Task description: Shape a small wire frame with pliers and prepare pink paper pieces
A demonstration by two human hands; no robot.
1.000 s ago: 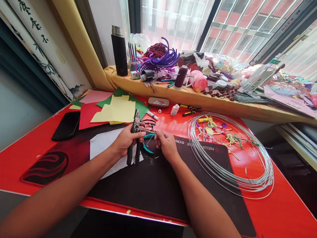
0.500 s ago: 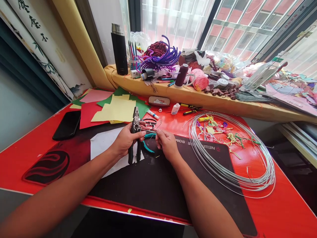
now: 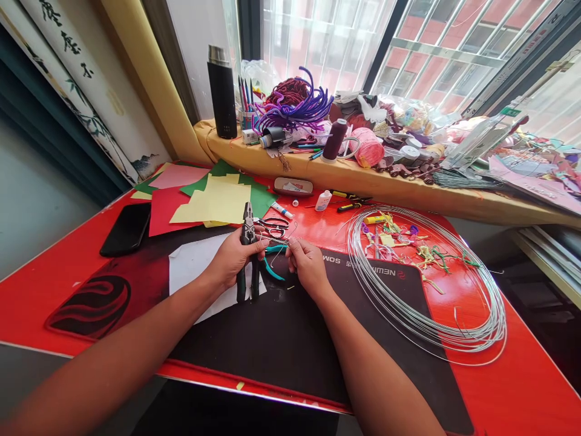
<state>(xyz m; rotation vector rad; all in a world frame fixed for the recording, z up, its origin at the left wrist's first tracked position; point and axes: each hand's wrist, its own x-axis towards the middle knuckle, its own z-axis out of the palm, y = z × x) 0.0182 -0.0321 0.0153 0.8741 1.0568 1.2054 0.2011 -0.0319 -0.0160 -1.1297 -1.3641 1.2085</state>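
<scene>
My left hand (image 3: 233, 257) is closed around a pair of black-handled pliers (image 3: 248, 236), whose jaws point up. Its thumb and fingertips also touch one end of a short length of thin wire (image 3: 275, 240). At the wire's other end, my right hand (image 3: 306, 263) pinches it between thumb and fingers; a loose end curves up above. Below the wire, teal-handled pliers (image 3: 273, 270) lie on the black desk mat (image 3: 281, 339), partly hidden by my hands. Just beyond are small scissors (image 3: 275, 227). A white sheet of paper (image 3: 186, 269) lies beneath my left hand and wrist.
A big coil of silver wire (image 3: 481, 339) rests at right, around coloured scraps (image 3: 429, 254). Coloured paper (image 3: 213, 203) and a black phone (image 3: 126, 229) lie at left. Behind stand a small white bottle (image 3: 323, 200) and a crowded ledge with a tall black flask (image 3: 222, 94).
The view has shifted slightly. Both hands keep their hold on the wire and pliers, and more of the scissors shows behind them.
</scene>
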